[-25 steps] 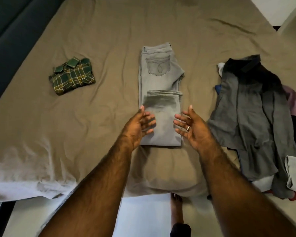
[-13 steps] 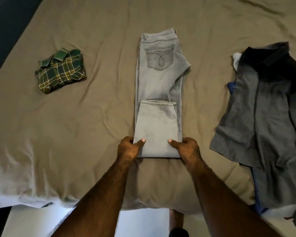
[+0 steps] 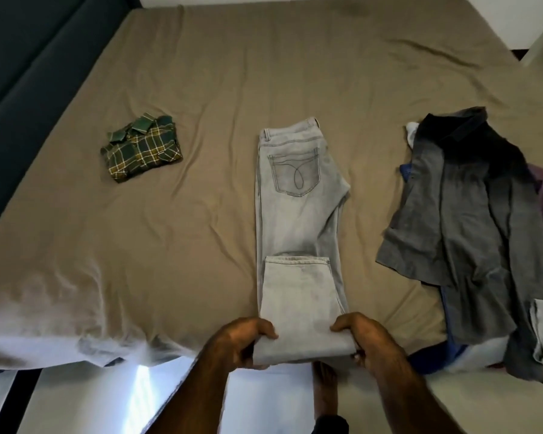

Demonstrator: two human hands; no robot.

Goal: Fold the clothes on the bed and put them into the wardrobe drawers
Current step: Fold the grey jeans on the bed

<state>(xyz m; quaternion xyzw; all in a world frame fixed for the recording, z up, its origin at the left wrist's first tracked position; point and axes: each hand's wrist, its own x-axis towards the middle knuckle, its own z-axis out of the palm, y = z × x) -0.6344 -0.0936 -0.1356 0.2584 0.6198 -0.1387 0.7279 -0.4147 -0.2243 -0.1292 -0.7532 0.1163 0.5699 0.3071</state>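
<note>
Two hands work the near end of one pair of light grey jeans [image 3: 298,214] in the head view, the only view there is. The jeans lie lengthwise down the middle of the bed [image 3: 232,73], waistband far, hems already doubled back over the legs. The left hand [image 3: 239,339] grips the left corner of the near fold, thumb on top and fingers curled under; the right hand [image 3: 362,338] grips the right corner the same way. That fold looks lifted just off the bed edge. To do the next fold well, I would judge, both corners should rise level and travel together toward the back pocket, so that the side seams stay stacked and the layers do not slip; then press the new crease flat before letting go. Counting the rest: one green plaid shirt [image 3: 141,148], folded, sits well apart to the left. One loose heap [image 3: 470,239] waits to the right, a grey shirt on top, with bits of blue, white and pink cloth beneath; how many pieces it holds cannot be told. No wardrobe or drawers are in view.
</note>
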